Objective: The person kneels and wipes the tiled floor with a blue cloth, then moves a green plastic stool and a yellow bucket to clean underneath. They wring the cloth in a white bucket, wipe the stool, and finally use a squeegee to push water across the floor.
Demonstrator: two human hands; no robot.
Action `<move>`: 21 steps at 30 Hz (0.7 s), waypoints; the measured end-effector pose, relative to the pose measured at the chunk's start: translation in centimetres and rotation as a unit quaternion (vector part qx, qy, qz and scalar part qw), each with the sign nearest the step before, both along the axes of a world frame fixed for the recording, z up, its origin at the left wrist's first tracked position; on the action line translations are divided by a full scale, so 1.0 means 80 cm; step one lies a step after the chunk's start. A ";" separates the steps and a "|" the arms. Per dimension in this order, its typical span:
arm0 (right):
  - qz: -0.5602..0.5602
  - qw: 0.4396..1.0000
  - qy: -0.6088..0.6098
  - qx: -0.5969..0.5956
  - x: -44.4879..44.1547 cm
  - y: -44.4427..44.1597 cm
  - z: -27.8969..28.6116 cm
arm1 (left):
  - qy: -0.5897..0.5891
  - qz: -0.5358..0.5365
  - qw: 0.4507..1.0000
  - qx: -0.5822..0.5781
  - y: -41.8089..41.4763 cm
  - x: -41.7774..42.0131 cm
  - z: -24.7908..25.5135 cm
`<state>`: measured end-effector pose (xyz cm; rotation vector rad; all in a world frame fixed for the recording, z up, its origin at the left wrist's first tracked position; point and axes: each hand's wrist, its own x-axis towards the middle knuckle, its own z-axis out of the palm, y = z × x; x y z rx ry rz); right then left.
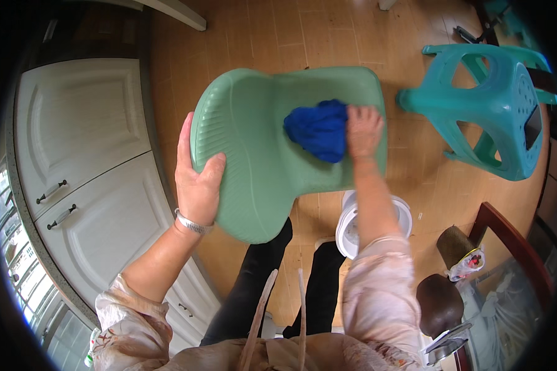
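Note:
In front of me is a green plastic chair point(255, 171) with a ribbed pattern along the top of its backrest. My left hand point(197, 181) grips the backrest's edge, its thumb on the near face and the fingers wrapped around the far side. A bunched blue cloth point(318, 130) lies against the seat. My right hand point(364, 132) is slightly blurred and holds the cloth by its right side, pressing it on the seat surface. Part of that cloth is hidden under the fingers.
A teal plastic stool point(487, 106) stands to the right with a dark flat object point(533, 127) on its top. Below my right forearm sits a white bucket point(401, 215). White cabinets point(88, 130) line the left side. A brown wooden frame point(515, 246) is at lower right.

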<state>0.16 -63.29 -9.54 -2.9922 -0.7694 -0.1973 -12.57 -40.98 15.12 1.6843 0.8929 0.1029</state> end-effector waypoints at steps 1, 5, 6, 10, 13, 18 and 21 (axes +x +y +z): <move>-0.042 0.999 0.020 -0.002 0.023 0.001 0.009 | -0.006 0.004 1.000 0.002 0.002 0.000 -0.001; -0.148 0.976 -0.034 0.159 0.064 0.045 0.040 | 0.005 0.015 1.000 0.009 0.000 -0.002 -0.002; -0.157 0.963 -0.038 0.216 0.065 0.065 0.057 | 0.014 0.015 1.000 0.014 0.001 -0.003 -0.003; -0.096 0.987 0.031 0.125 0.005 0.109 0.032 | -0.003 0.018 1.000 0.017 0.001 -0.003 -0.009; -0.042 0.988 0.127 0.071 -0.059 0.119 0.034 | -0.003 0.019 1.000 0.020 -0.001 -0.001 -0.006; 0.097 0.966 0.223 0.086 -0.161 0.054 0.043 | 0.004 0.003 0.999 0.041 0.001 -0.002 -0.006; 0.174 0.957 0.228 0.053 -0.154 0.001 0.045 | 0.014 -0.031 0.996 0.077 0.005 -0.013 -0.011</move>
